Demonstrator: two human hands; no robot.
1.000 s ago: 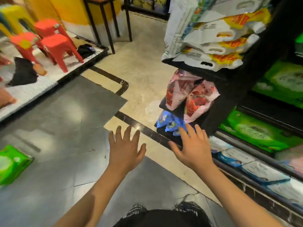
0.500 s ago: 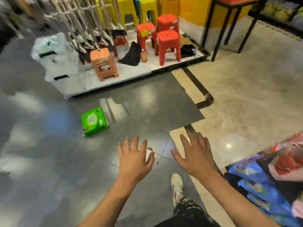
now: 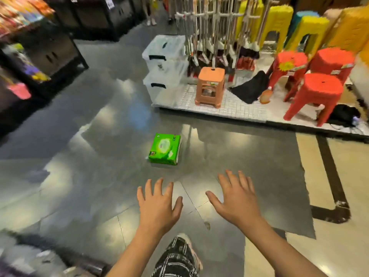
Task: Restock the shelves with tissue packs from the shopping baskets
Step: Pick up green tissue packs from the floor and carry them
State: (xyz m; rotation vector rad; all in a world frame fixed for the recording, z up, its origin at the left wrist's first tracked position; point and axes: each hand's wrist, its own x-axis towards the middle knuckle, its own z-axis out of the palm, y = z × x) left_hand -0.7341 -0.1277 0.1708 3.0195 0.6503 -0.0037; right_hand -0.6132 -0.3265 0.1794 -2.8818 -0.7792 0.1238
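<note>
Both hands were empty, fingers spread, palms down: left hand, right hand, held apart. One green tissue pack lay on the floor ahead of the left hand, unshelved. No basket showed; pickup and shelving probably remained.

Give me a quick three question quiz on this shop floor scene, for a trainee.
1. True or false: the green tissue pack lies on the floor.
2. What do the left hand and right hand hold?
3. The orange stool stands: A) on the white platform, B) on the tissue pack, C) on a shelf.

Key: 1 true. 2 nothing, both open. 3 A.
</note>
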